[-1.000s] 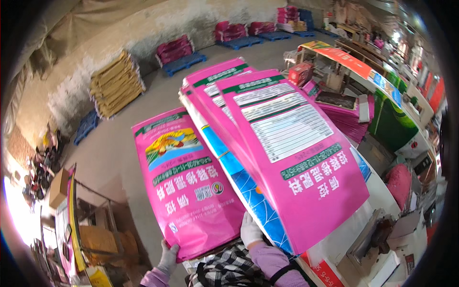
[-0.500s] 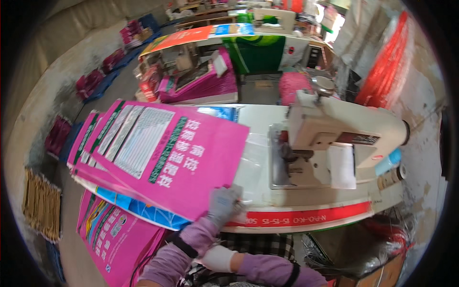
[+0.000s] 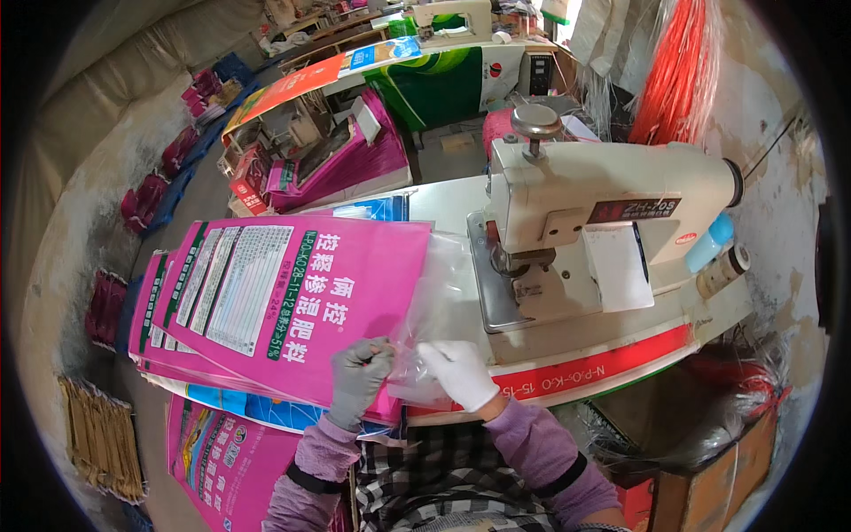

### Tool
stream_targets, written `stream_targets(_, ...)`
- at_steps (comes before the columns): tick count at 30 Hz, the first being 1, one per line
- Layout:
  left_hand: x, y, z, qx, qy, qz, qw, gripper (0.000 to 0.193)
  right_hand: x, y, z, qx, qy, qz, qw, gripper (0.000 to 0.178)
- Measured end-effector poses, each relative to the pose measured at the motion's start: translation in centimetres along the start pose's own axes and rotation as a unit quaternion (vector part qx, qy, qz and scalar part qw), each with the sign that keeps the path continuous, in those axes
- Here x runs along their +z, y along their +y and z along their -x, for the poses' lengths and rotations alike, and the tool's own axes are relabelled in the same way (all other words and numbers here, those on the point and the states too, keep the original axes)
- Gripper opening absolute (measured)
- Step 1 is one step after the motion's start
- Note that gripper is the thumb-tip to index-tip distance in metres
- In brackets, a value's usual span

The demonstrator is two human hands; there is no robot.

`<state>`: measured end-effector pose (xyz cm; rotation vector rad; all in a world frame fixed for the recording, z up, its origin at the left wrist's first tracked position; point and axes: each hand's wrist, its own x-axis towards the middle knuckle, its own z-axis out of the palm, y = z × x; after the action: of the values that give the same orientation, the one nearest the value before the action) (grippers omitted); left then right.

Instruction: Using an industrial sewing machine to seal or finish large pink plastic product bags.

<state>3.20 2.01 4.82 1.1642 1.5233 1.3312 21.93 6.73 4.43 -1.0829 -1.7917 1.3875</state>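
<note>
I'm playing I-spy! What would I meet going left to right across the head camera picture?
Tan stack, pink sack's printed panel, gray-gloved left hand, white-gloved right hand, sewing machine's round top knob, white paper, spool.

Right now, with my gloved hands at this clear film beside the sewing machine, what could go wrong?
The clear film looks thin and crumpled between your left hand and right hand, so an uneven pull could tear it. The pink bags lie fanned rather than squared up, so the top one might slide. The film also spreads close to the sewing machine and its metal plate, so a loose edge could catch there.
</note>
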Motion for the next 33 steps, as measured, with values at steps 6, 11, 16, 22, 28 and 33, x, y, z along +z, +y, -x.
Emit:
stream_targets(6,-2.6,2.2,-0.4,0.064,0.114,0.136,0.982,0.013,-1.3,5.5,1.0,-0.016,0.132,0.334,0.933,0.029)
stream_targets(11,-1.3,1.8,1.0,-0.037,0.027,0.162,0.986,0.022,0.1,-3.9,-0.1,-0.009,-0.115,0.069,0.991,0.030)
stream_targets(16,-0.7,-3.7,1.4,0.034,-0.026,0.052,0.998,0.060,6.4,-0.1,1.9,-0.068,0.118,-0.131,0.982,0.014)
stream_targets(22,-2.6,3.9,0.3,-0.123,-0.287,-0.552,0.773,0.032,5.7,1.9,2.3,-0.126,0.075,-0.073,0.987,0.012)
stream_targets(28,-3.3,4.5,1.2,-0.235,-0.161,-0.102,0.953,0.031,5.4,1.1,2.3,-0.224,-0.027,-0.013,0.974,0.031)
stream_targets(33,-6.0,9.3,5.5,-0.021,-0.115,-0.449,0.886,0.015,9.4,0.7,0.1,-0.227,-0.110,0.273,0.928,0.024)
